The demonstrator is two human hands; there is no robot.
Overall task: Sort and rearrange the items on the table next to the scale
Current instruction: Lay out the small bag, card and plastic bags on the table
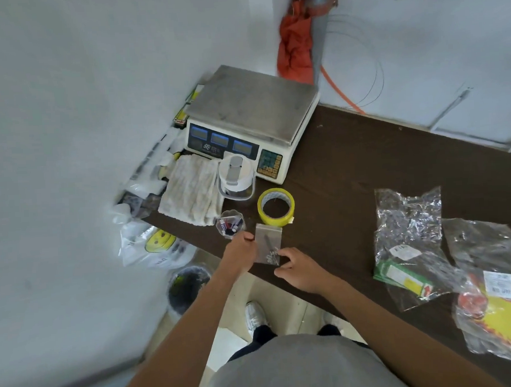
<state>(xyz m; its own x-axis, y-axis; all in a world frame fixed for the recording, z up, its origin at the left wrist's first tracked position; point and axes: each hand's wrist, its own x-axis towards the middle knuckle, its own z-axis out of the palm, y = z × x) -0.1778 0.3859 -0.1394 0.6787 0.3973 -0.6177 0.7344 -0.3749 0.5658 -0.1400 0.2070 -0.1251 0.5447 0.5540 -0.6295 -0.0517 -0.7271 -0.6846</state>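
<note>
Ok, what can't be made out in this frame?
Head view only.
Scale displays: too blurred to read.
Zip bag contents: small, blurred, its lower corner under the right hand, its left edge under the left hand.
Boxes behind the scale: mostly hidden by it.
Printed bag: cut off by the right edge.
Labels: too small to read.

A digital scale (253, 110) stands at the far left corner of the dark table (351, 173). Just in front of the scale sit a folded towel (192, 193) and a white-lidded clear container (235, 176). Nearer the person than these are a yellow tape roll (276, 210) and a small clear cup of batteries (230, 222). Further from the scale, at the table's near edge, both hands hold a small zip bag (269, 246) – the left hand (241, 250) grips its left edge and the right hand (299, 269) pinches its lower right corner. Crinkled clear bags (407, 229) lie well right of the scale.
</note>
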